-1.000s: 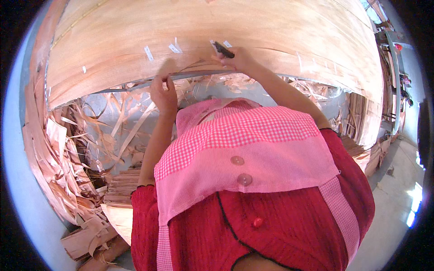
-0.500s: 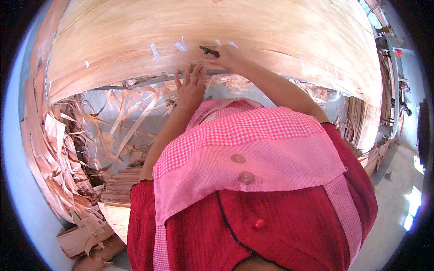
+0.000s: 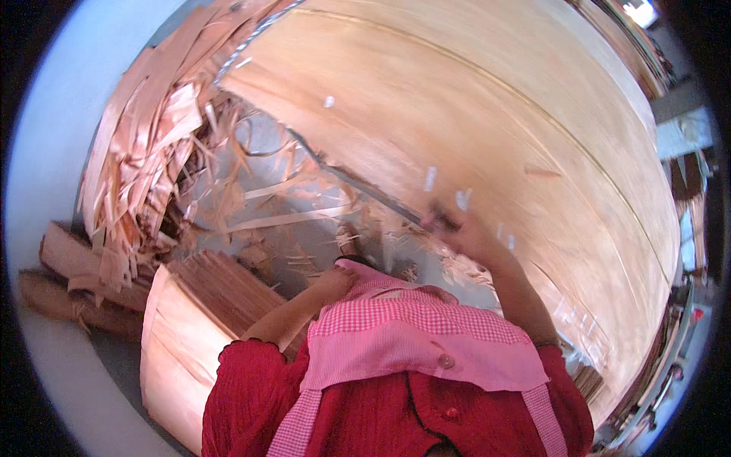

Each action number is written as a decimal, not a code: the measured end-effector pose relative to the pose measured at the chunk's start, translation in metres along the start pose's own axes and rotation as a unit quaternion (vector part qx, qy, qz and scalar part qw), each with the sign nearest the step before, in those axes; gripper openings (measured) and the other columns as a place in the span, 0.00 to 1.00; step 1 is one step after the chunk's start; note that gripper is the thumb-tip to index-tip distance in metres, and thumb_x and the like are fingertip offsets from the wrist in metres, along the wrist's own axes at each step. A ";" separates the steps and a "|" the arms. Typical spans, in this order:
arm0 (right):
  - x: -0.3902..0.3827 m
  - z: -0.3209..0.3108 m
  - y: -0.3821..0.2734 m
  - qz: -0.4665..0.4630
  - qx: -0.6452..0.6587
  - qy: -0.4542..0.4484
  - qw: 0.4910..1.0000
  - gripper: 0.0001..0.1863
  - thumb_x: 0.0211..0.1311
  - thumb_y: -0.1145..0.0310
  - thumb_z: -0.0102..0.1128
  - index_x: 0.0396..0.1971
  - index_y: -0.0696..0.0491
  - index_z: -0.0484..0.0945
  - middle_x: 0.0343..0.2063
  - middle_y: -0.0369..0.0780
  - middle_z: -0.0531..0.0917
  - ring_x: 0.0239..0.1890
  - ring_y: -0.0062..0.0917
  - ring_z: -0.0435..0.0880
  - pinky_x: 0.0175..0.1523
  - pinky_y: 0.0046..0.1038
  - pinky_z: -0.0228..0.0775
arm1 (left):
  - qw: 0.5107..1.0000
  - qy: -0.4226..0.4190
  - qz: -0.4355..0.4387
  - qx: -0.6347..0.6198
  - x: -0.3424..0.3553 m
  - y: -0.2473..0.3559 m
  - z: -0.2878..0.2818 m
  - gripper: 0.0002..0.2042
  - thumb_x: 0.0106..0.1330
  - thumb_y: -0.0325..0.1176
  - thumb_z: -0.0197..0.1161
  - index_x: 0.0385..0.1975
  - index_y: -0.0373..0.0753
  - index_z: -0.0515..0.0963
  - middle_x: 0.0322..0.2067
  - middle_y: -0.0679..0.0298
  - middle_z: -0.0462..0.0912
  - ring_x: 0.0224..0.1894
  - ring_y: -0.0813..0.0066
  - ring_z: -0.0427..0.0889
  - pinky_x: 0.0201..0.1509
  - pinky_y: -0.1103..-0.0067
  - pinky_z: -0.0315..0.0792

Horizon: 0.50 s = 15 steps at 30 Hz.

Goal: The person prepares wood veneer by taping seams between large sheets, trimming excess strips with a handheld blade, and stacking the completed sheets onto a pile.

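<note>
We note the wood veneer sheet spreading from eleven round to four o'clock, small white tape pieces near its front edge. Right hand, just off centre toward three o'clock, is curled around a small dark tool by that edge; motion blur hides the tool's exact kind, and we cannot tell whether it touches the sheet. Chief change in the last half second: the left hand is off the sheet and now lies at the pink apron, near seven o'clock. Its fingers are unclear, so we cannot tell whether they grip cloth. The view swings as well. We judge the sheet has lost its left-hand steadying. Veneer scraps heap toward ten o'clock, a veneer stack toward eight.
</note>
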State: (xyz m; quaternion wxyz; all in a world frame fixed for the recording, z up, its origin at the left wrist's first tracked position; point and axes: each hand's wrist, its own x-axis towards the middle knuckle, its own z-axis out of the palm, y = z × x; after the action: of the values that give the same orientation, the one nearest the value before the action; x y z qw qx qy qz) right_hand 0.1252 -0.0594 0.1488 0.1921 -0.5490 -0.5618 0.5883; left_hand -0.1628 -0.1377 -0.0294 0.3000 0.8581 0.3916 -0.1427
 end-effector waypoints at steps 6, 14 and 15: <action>0.098 0.044 -0.018 -0.069 0.039 0.144 0.986 0.23 0.53 0.73 0.51 0.52 0.53 0.65 0.39 0.38 0.78 0.22 0.09 0.69 0.23 0.11 0.59 | 0.970 0.106 -0.132 -0.174 -0.073 -0.086 0.069 0.15 0.53 0.36 0.52 0.39 0.38 0.74 0.37 0.54 0.76 0.40 0.58 0.75 0.43 0.67 0.69; 0.247 0.141 -0.075 -0.009 0.038 0.021 0.999 0.20 0.56 0.68 0.50 0.49 0.57 0.66 0.31 0.40 0.78 0.29 0.17 0.77 0.32 0.22 0.68 | 0.866 0.258 -0.266 -0.336 -0.177 -0.170 -0.034 0.14 0.52 0.33 0.54 0.39 0.36 0.73 0.35 0.50 0.76 0.37 0.54 0.76 0.39 0.69 0.71; 0.264 0.156 -0.098 -0.008 0.029 0.047 0.998 0.19 0.56 0.67 0.50 0.48 0.57 0.67 0.30 0.40 0.78 0.30 0.17 0.77 0.33 0.23 0.68 | 0.836 0.277 -0.317 -0.351 -0.180 -0.190 -0.021 0.14 0.52 0.32 0.54 0.38 0.36 0.73 0.34 0.50 0.76 0.36 0.54 0.76 0.39 0.69 0.71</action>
State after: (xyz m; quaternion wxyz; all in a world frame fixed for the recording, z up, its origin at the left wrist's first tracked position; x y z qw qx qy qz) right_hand -0.1329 0.1218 0.0846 0.2385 -0.5660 -0.5394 0.5760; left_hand -0.4240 -0.1326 -0.0033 0.3981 0.5278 0.7330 0.1606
